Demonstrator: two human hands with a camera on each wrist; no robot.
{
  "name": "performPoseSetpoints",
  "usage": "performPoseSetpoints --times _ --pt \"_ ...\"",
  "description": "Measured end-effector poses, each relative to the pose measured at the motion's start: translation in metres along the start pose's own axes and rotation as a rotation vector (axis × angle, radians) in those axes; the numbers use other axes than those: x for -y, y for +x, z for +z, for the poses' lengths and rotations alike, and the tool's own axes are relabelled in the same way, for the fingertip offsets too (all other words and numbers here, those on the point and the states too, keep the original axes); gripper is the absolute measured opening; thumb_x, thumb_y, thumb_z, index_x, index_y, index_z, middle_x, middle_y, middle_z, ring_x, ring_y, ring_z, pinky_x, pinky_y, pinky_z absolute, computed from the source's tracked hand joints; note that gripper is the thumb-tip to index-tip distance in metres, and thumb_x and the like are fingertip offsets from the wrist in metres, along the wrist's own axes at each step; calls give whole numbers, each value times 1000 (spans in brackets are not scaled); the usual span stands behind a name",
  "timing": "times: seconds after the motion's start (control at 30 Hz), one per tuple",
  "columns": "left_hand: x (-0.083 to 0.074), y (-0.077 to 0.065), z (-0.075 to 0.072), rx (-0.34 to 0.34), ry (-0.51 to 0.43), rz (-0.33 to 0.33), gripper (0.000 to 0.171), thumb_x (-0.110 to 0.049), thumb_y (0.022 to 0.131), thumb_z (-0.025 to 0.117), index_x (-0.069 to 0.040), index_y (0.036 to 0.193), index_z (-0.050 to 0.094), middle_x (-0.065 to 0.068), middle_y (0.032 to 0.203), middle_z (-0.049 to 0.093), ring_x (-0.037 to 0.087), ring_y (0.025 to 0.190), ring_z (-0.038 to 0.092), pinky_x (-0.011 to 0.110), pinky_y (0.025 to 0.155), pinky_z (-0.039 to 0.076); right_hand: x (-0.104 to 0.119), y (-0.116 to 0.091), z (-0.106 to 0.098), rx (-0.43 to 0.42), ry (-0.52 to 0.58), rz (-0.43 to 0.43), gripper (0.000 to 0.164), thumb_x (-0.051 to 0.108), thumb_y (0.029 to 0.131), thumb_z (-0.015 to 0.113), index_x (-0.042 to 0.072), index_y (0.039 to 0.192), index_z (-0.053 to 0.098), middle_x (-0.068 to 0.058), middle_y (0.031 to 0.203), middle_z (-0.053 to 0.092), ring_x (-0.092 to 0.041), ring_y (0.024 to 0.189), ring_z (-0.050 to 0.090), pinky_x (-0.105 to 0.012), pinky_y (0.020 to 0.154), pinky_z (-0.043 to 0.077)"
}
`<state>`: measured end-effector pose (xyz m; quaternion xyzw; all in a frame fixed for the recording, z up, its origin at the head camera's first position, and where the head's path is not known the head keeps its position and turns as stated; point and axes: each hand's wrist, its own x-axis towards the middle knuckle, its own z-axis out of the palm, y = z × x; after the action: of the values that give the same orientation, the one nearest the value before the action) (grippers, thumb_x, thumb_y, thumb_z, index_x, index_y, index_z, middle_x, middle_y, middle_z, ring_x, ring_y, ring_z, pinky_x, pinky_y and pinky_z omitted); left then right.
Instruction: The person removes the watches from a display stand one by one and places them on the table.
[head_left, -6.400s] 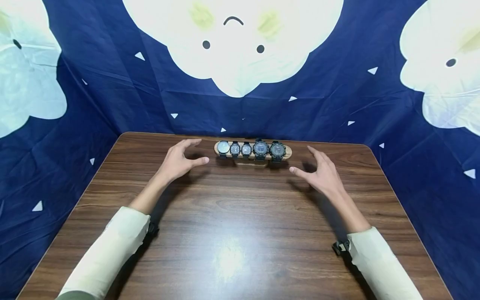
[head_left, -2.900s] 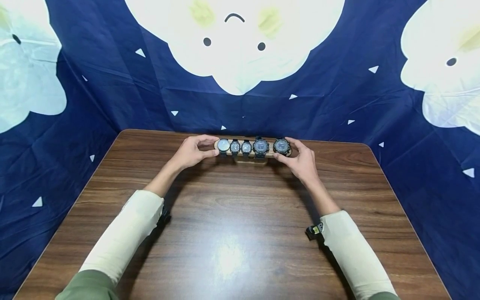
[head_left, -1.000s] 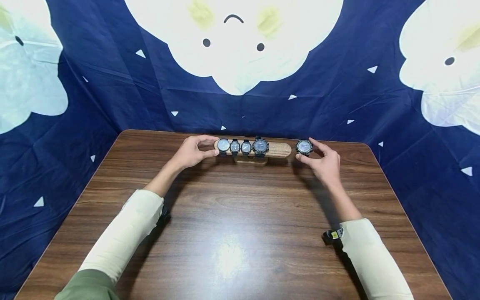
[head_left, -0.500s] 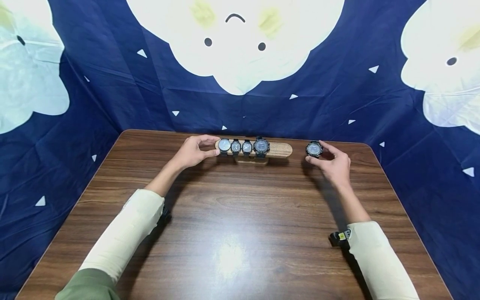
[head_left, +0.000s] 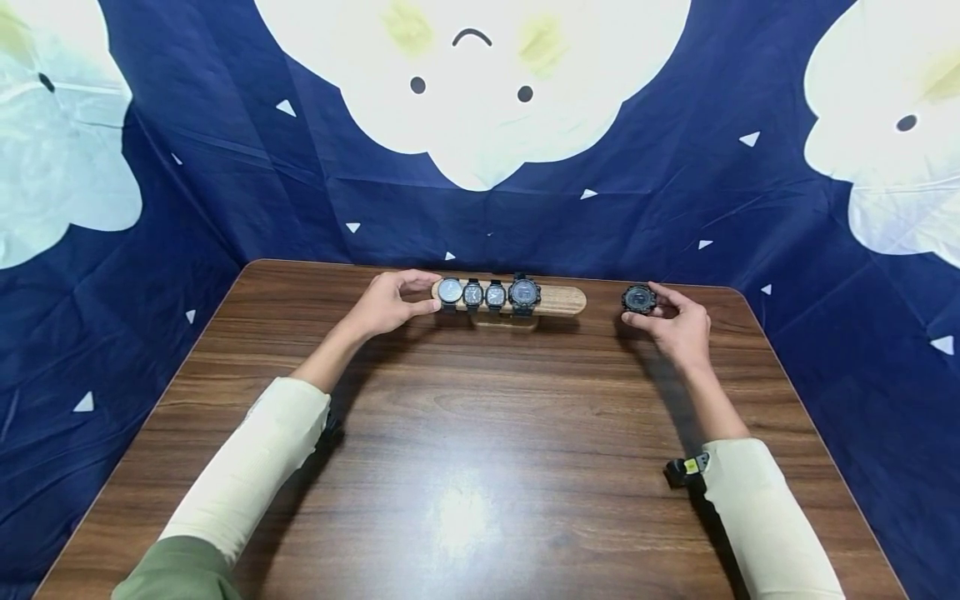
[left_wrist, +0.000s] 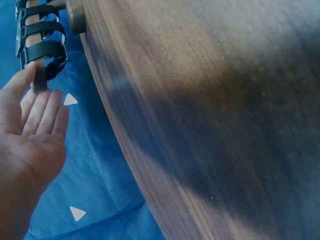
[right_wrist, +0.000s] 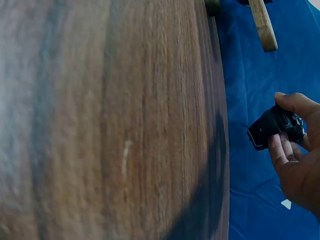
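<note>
In the head view a wooden watch stand [head_left: 564,301] stands near the table's back edge, its right end bare. Strapped on it are a light-faced round watch [head_left: 450,290] at the left end, two small squarish watches, and a bulky black watch [head_left: 524,292]. My left hand [head_left: 384,305] pinches the stand's left end, thumb in front; the left wrist view shows the bar tip [left_wrist: 39,84] between thumb and fingers. To the stand's right, my right hand [head_left: 681,330] holds a chunky black wristwatch [head_left: 639,299] above the table, its strap [right_wrist: 266,127] looped closed in the right wrist view.
The brown wood-grain table [head_left: 465,400] reaches toward me, with a bright glare spot near its front. A dark blue cloth [head_left: 225,192] with white clouds and triangles hangs behind and at both sides. A small black device [head_left: 677,473] sits at the right cuff.
My right hand has gripped the rightmost watch, slid it off the stand's end and carried it right, lately tilting it. My left hand has come in and held the stand's left end.
</note>
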<state>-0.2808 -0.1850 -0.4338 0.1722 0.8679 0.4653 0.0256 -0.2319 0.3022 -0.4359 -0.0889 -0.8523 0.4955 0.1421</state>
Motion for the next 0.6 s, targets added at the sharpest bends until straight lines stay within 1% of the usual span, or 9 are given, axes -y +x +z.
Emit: performPoseSetpoints --times 0.1,0.23,0.4,0.6 --pt "0 0 0 0 -1 1 49 -19 99 90 -6 143 75 19 143 78 38 139 73 56 126 51 -2 2 -2 12 1 12 76 17 82 102 15 152 73 27 94 70 13 82 63 -3 76 52" --pt "1 0 0 3 1 2 49 -19 99 89 -6 144 75 20 143 78 38 139 73 56 126 51 -6 5 -5 22 -7 15 76 17 83 101 16 153 72 28 91 68 12 80 62 -4 74 51" --pt "-1 0 -1 5 -5 5 49 -18 99 89 -5 143 75 20 142 78 38 138 74 55 125 52 -11 9 -8 26 -5 11 76 15 83 100 13 153 71 31 87 66 12 78 61 -5 73 50" --pt "-1 1 -1 12 -1 14 49 -19 99 89 -5 144 75 21 142 78 38 139 73 56 126 51 -17 15 -13 37 -7 44 75 11 85 98 11 155 69 29 89 63 12 79 58 -4 73 49"
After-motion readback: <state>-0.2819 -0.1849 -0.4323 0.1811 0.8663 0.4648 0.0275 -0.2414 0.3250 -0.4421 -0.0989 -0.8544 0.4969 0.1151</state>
